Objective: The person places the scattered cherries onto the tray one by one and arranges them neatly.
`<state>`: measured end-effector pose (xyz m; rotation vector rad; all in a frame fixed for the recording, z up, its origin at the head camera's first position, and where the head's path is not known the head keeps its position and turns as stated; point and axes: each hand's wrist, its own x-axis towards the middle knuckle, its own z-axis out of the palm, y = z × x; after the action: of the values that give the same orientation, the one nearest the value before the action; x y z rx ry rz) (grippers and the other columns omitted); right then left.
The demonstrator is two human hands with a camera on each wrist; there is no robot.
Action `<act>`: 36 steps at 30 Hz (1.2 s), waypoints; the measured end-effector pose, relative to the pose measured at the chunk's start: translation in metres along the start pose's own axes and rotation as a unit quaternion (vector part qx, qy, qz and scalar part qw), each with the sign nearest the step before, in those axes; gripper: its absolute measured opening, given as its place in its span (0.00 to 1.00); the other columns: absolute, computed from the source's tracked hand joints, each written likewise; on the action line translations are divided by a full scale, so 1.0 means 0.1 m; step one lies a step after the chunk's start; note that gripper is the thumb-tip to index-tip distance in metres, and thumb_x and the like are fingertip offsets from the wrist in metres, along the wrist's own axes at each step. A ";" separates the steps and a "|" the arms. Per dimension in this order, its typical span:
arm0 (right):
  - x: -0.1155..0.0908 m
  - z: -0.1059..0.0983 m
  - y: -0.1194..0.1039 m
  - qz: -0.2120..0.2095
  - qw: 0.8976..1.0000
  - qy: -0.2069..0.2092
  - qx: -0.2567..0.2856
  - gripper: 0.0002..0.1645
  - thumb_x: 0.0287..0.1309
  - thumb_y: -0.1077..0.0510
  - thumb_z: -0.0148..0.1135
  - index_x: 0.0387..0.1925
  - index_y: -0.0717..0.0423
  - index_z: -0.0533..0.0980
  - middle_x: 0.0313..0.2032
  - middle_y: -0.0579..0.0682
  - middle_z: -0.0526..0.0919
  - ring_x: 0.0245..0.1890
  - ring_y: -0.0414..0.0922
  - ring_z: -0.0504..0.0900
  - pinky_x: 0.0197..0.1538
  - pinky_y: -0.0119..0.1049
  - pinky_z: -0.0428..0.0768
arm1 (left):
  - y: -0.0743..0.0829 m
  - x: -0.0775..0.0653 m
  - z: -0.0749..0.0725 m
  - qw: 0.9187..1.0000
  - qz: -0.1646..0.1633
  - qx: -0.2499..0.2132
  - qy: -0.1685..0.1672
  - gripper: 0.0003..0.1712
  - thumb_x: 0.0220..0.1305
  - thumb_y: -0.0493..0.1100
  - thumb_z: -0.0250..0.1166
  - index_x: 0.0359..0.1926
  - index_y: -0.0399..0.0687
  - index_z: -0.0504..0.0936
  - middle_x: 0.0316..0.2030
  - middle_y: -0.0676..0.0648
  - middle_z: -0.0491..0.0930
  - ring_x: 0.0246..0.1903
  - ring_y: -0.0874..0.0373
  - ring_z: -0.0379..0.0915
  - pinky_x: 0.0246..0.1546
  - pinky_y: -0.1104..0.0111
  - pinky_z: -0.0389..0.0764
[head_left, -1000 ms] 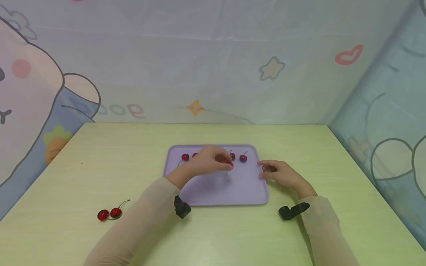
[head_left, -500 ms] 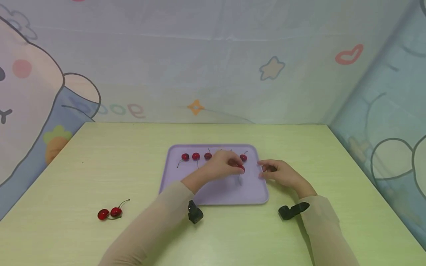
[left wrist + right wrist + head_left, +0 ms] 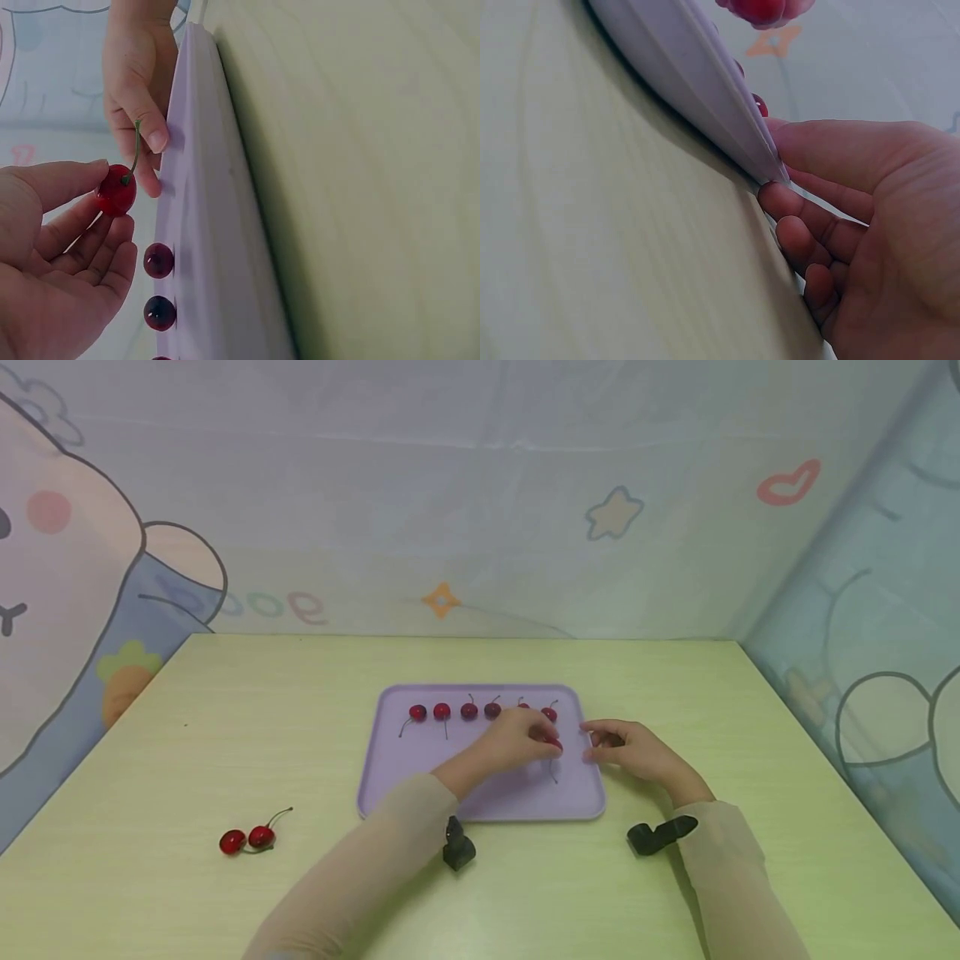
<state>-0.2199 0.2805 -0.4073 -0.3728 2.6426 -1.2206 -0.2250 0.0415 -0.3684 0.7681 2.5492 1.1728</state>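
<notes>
My left hand (image 3: 513, 743) pinches a red cherry (image 3: 115, 196) between thumb and fingertips. Its green stem points up in the left wrist view, and it is held over the right part of a lilac tray (image 3: 480, 802). Along the tray's far side lies a row of several cherries (image 3: 468, 711), partly covered by the left hand in the head view. At the tray's right edge, my right hand (image 3: 637, 752) grips the rim with thumb and fingers, as the tray edge (image 3: 727, 82) in the right wrist view shows.
Two more cherries, one of them (image 3: 233, 842) beside the other (image 3: 261, 836), lie with their stems on the pale wooden table (image 3: 150, 777) at the left. A printed cloth (image 3: 480, 510) hangs behind the table, and another side panel stands at right.
With the cherry in its fingers, my left hand has moved right and slightly nearer over the tray, uncovering more of the row. My right hand stays at the tray edge.
</notes>
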 end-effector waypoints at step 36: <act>-0.01 0.01 -0.02 0.006 1.000 0.000 0.007 0.31 0.57 0.53 0.67 0.61 0.59 0.73 0.41 0.52 0.77 0.42 0.47 0.71 0.47 0.38 0.70 | 0.03 0.07 0.20 0.999 -0.035 0.012 -0.011 0.10 0.57 0.39 0.69 0.39 0.39 0.84 0.37 0.46 0.84 0.30 0.62 0.74 0.32 0.74 0.75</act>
<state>-0.2178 0.2786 -0.4061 -0.3528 2.6318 -1.2338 -0.2217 0.0599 -0.3785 0.6870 2.5533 1.1082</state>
